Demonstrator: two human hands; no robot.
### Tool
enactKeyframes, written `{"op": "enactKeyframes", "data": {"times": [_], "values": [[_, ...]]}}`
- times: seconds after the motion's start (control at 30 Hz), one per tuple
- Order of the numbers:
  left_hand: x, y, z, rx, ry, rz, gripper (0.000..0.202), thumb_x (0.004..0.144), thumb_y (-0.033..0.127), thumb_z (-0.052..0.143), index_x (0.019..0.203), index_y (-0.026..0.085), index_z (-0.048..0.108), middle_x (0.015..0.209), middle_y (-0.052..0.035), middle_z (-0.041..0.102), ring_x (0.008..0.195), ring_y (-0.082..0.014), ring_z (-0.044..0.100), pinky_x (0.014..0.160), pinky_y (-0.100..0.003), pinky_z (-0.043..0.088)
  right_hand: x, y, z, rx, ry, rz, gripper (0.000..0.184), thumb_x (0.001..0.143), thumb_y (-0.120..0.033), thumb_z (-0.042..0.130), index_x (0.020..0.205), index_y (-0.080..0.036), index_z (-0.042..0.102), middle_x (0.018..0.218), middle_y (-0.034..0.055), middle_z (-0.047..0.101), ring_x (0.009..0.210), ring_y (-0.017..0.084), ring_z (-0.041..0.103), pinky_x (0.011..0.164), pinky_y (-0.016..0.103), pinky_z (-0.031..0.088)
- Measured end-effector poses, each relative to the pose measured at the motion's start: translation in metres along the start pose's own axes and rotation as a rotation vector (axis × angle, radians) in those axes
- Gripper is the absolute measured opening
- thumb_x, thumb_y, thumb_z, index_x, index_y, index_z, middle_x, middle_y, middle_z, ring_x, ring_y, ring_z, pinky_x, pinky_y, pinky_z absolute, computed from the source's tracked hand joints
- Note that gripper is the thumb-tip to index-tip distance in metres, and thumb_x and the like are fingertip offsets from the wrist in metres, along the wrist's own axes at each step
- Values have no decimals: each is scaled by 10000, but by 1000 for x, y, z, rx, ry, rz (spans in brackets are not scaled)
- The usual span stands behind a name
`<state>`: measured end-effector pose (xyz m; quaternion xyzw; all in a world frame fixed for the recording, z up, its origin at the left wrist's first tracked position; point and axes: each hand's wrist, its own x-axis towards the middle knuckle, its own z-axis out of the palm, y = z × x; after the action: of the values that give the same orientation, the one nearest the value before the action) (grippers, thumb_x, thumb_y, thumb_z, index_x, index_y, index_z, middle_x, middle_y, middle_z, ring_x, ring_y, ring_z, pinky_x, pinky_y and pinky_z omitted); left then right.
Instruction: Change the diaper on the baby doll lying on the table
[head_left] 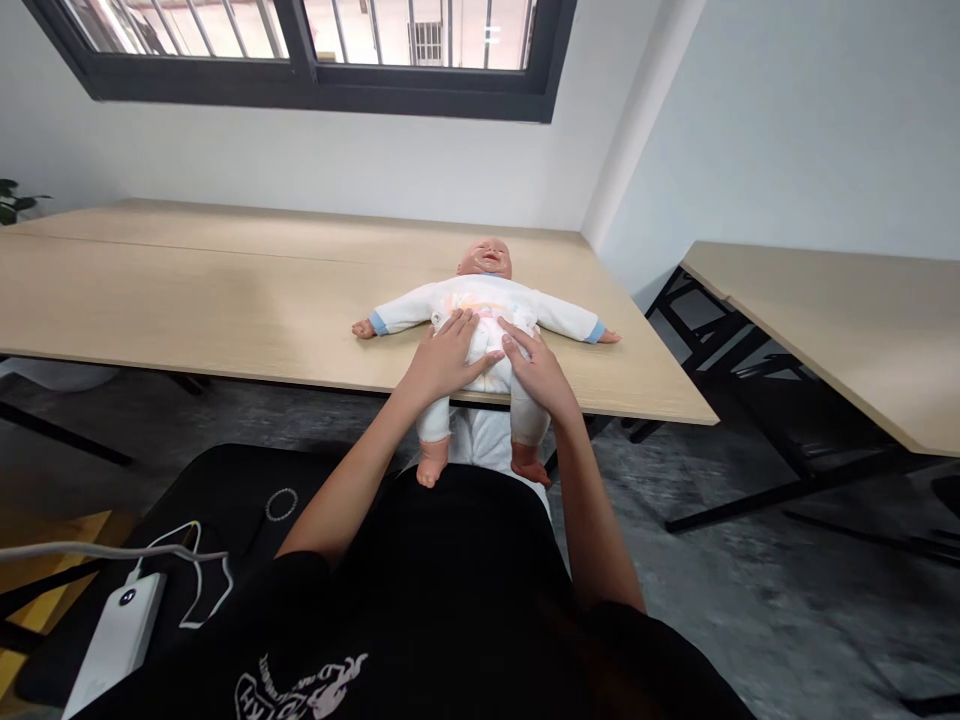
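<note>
A baby doll (487, 296) lies on its back on the wooden table (247, 300), arms spread wide and head toward the wall. It wears a white outfit with light blue cuffs and a pastel print on the chest. Both its legs hang over the table's front edge, feet bare. My left hand (448, 357) rests flat on the doll's hip and belly, fingers extended. On the opposite side, my right hand (536, 368) lies on the other hip with its fingers stretched out. Neither hand grips anything; the cloth under my palms is hidden.
To my left, a black chair (225, 480) carries a white power bank (120, 640), its cable (199, 575) and a beaded bracelet (282, 504). Another table (847, 320) stands at the right across a gap. Behind are a wall and a barred window (420, 85).
</note>
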<state>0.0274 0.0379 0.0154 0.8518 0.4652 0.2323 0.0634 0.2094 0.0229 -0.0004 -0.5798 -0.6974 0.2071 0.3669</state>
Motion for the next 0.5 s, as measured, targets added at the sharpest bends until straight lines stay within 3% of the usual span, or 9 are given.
{"op": "enactKeyframes", "data": {"times": [0.13, 0.33, 0.5], "values": [[1, 1, -4, 28, -10, 10, 746, 1003, 588, 417, 1552, 90, 337, 1606, -207, 362, 1529, -339, 287, 1241, -534, 186, -2, -8, 5, -22, 37, -2, 504, 1051, -392, 345, 1498, -230, 511, 1562, 35, 436, 1516, 219, 294, 1243, 425, 291], [9, -4, -10, -72, -22, 38, 814, 981, 637, 422, 1593, 128, 255, 1589, -199, 396, 1463, -354, 406, 1182, -490, 297, -2, -12, 6, -43, 67, 36, 467, 1038, -357, 366, 1441, -246, 574, 1505, 93, 483, 1439, 237, 412, 1214, 417, 328], [16, -9, -11, -109, -59, 26, 833, 970, 655, 427, 1600, 135, 263, 1542, -188, 471, 1410, -377, 473, 1147, -456, 338, -7, -15, 9, -147, 40, 57, 483, 1057, -386, 312, 1488, -298, 511, 1554, 104, 409, 1500, 304, 300, 1183, 505, 345]]}}
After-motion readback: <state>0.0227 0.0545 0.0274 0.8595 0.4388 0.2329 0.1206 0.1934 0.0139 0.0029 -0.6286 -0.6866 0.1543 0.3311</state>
